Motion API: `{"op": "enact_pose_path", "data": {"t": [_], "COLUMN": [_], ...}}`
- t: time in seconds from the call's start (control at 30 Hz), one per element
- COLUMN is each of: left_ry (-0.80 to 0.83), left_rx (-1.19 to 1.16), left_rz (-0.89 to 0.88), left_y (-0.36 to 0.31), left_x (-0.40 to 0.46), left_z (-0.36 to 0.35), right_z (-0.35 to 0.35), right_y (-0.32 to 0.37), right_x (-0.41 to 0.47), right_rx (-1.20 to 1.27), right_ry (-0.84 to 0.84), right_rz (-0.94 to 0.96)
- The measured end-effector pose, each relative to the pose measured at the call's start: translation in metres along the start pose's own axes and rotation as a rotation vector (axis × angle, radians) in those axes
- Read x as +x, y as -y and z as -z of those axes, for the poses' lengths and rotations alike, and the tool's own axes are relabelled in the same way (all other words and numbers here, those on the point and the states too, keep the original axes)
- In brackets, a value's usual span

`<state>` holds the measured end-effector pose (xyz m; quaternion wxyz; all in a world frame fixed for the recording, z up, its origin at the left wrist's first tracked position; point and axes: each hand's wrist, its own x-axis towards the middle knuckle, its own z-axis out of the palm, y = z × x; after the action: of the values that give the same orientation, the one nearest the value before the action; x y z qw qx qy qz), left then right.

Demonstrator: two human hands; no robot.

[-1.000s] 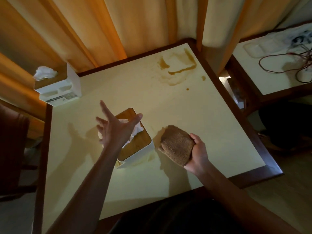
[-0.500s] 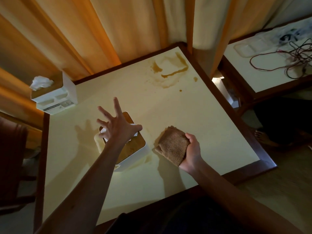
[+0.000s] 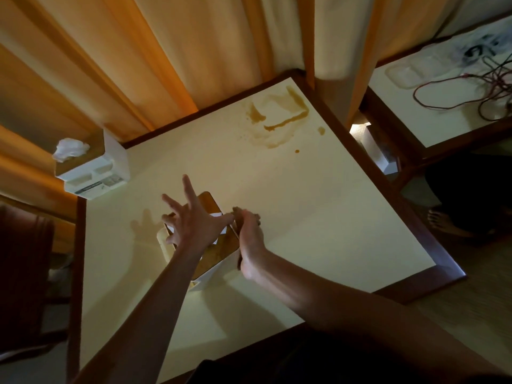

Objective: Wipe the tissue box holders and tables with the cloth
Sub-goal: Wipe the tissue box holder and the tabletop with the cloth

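Observation:
A white tissue box holder with a wooden lid (image 3: pixel 211 203) stands mid-table on the cream table (image 3: pixel 318 217). My left hand (image 3: pixel 194 224) is spread over its lid with fingers apart and holds nothing; whether the fingertips touch the lid I cannot tell. My right hand (image 3: pixel 249 239) presses the brown cloth (image 3: pixel 237 209) against the holder's right side. The hand hides most of the cloth. A second white tissue box holder (image 3: pixel 95 173) with a tissue sticking out stands at the table's back left corner. A brown stain (image 3: pixel 277 117) marks the far right corner.
Orange curtains (image 3: pixel 166 51) hang right behind the table. A second table (image 3: pixel 443 126) with red cables stands to the right, with a white box (image 3: pixel 374 151) in the gap. A person's bare foot (image 3: pixel 440 220) is on the floor at right. A dark chair (image 3: pixel 22 259) stands at left.
My right hand has moved left with the cloth, from the table beside the holder up against the holder's right side. My left hand has stayed spread over the lid.

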<state>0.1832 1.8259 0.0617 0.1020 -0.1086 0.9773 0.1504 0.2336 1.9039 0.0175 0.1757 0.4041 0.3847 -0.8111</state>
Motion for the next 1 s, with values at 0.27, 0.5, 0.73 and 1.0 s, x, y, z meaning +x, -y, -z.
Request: {"op": "enact_pose_path", "data": {"t": [0.27, 0.5, 0.73, 1.0], "left_ry": [0.067, 0.128, 0.154, 0.339], "left_rx": [0.099, 0.157, 0.095, 0.168], "left_rz": [-0.300, -0.362, -0.242, -0.536], "left_y": [0.022, 0.041, 0.039, 0.046], "left_x": [-0.003, -0.015, -0.023, -0.019], "left_z": [0.006, 0.011, 0.011, 0.037], "right_z": [0.037, 0.062, 0.065, 0.029], "right_y": [0.026, 0.028, 0.028, 0.028], "right_x": [0.030, 0.035, 0.023, 0.009], "right_rx": [0.488, 0.446, 0.283, -0.160], "right_ry": [0.065, 0.122, 0.214, 0.406], "right_rz": [-0.016, 0.071, 0.228, 0.418]}}
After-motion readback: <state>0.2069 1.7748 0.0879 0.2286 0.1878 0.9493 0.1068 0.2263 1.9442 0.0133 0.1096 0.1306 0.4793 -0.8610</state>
